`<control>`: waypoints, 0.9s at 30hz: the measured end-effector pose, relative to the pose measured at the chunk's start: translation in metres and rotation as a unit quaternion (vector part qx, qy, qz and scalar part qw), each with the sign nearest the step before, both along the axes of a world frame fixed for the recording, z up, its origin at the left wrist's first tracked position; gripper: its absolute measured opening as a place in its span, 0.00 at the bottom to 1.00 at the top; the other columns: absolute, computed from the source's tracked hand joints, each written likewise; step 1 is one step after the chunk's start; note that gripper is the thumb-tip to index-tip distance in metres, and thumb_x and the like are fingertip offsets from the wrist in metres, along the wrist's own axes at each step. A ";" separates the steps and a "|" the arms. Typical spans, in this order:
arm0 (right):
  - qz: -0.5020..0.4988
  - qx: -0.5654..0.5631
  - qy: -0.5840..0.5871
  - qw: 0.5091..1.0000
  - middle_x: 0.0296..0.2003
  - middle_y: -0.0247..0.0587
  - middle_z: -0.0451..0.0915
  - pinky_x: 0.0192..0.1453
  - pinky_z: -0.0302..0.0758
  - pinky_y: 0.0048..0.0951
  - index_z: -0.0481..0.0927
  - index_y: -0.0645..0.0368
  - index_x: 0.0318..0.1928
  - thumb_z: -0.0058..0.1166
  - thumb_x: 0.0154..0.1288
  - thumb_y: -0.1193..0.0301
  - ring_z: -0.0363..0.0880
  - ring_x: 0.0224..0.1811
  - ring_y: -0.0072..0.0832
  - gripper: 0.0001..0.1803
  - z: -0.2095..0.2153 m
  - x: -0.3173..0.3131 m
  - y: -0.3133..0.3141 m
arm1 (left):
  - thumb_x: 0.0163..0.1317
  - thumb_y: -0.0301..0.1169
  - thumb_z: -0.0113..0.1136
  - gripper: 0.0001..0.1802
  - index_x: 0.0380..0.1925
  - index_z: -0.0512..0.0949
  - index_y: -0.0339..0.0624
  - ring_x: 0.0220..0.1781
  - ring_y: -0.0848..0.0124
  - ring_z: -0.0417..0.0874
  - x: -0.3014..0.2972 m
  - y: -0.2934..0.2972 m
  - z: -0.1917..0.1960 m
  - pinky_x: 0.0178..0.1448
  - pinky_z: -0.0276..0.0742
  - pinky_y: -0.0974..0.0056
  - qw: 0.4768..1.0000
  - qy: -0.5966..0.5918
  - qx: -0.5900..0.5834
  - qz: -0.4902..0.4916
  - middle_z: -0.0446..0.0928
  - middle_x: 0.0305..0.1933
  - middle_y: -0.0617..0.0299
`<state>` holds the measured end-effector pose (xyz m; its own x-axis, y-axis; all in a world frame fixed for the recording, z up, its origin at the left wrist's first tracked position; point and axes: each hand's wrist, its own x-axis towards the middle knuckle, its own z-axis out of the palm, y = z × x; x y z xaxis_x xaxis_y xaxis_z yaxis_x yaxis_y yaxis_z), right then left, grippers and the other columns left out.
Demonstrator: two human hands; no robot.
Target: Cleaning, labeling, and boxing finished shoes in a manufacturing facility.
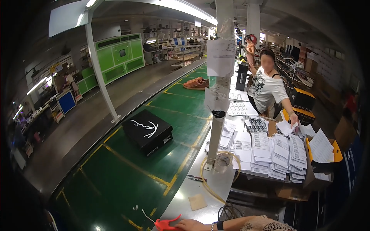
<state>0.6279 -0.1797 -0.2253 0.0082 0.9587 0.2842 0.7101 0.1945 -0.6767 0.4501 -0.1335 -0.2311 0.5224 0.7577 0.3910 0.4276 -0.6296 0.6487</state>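
Observation:
My right hand point(189, 225) lies at the lower edge, its fingers closed around the handle of a red air blow gun point(165, 224). The gun's thin bent nozzle points to the left, over the green conveyor belt point(127, 184). A bracelet and a dark wristband circle that wrist, and a patterned sleeve covers the arm further up. My left hand does not show. Nearest to the right hand on the metal ledge lies a small tan square pad point(197, 202). A black shoebox point(148, 132) with a white line drawing sits closed on the belt, further ahead.
Brown shoes point(196, 83) stand further along the belt. A post point(219, 127) rises from the ledge, near a tape roll point(222, 161), a yellow hose point(206, 181) and a small pointed tool point(196, 178). Label stacks point(279, 154) cover the right table, where a co-worker point(268, 90) reaches toward papers, holding a black box.

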 end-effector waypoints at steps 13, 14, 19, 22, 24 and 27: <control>0.003 -0.056 0.040 0.998 0.47 0.53 0.72 0.54 0.68 0.44 0.72 0.57 0.51 0.50 0.61 0.64 0.70 0.51 0.48 0.19 0.011 0.004 0.001 | 0.50 0.28 0.62 0.07 0.31 0.78 0.44 0.41 0.56 0.77 0.001 0.001 0.000 0.48 0.74 0.57 1.000 -0.010 0.008 -0.006 0.77 0.37 0.56; -0.003 -0.053 0.039 0.998 0.47 0.53 0.72 0.54 0.68 0.44 0.72 0.57 0.51 0.50 0.61 0.64 0.70 0.51 0.48 0.19 0.014 0.003 0.000 | 0.49 0.28 0.62 0.07 0.31 0.78 0.44 0.41 0.56 0.77 0.000 0.002 -0.001 0.48 0.74 0.57 1.000 -0.007 0.014 0.001 0.77 0.37 0.56; -0.025 -0.042 0.028 0.998 0.48 0.52 0.72 0.54 0.69 0.42 0.72 0.57 0.51 0.49 0.60 0.65 0.70 0.51 0.47 0.19 0.013 -0.001 -0.001 | 0.49 0.28 0.62 0.08 0.31 0.78 0.44 0.41 0.57 0.77 0.001 0.003 -0.003 0.47 0.74 0.57 1.000 0.002 0.014 -0.006 0.77 0.37 0.56; -0.035 -0.004 -0.006 0.999 0.48 0.50 0.72 0.51 0.70 0.41 0.72 0.57 0.51 0.48 0.62 0.64 0.72 0.48 0.45 0.19 0.015 -0.002 0.001 | 0.49 0.28 0.62 0.08 0.32 0.78 0.44 0.41 0.57 0.77 -0.001 0.010 -0.012 0.48 0.74 0.57 0.999 -0.001 0.029 -0.034 0.77 0.37 0.56; -0.026 -0.005 -0.013 1.000 0.47 0.49 0.72 0.50 0.71 0.40 0.72 0.57 0.51 0.48 0.62 0.63 0.72 0.47 0.45 0.19 0.019 0.001 0.003 | 0.49 0.29 0.62 0.08 0.32 0.78 0.44 0.41 0.57 0.77 -0.005 0.014 -0.018 0.48 0.74 0.57 0.998 0.000 0.035 -0.056 0.77 0.37 0.56; 0.003 -0.027 -0.021 0.999 0.46 0.48 0.73 0.48 0.71 0.40 0.73 0.57 0.51 0.49 0.61 0.63 0.73 0.46 0.44 0.19 0.020 0.008 0.003 | 0.52 0.30 0.61 0.08 0.34 0.78 0.45 0.42 0.57 0.78 -0.008 0.015 -0.027 0.48 0.74 0.57 0.998 0.021 0.020 -0.058 0.77 0.39 0.56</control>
<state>0.6363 -0.1766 -0.2055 -0.0083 0.9727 0.2319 0.7374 0.1626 -0.6556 0.4420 -0.1184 -0.2585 0.6219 0.6761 0.3952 0.3769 -0.7007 0.6058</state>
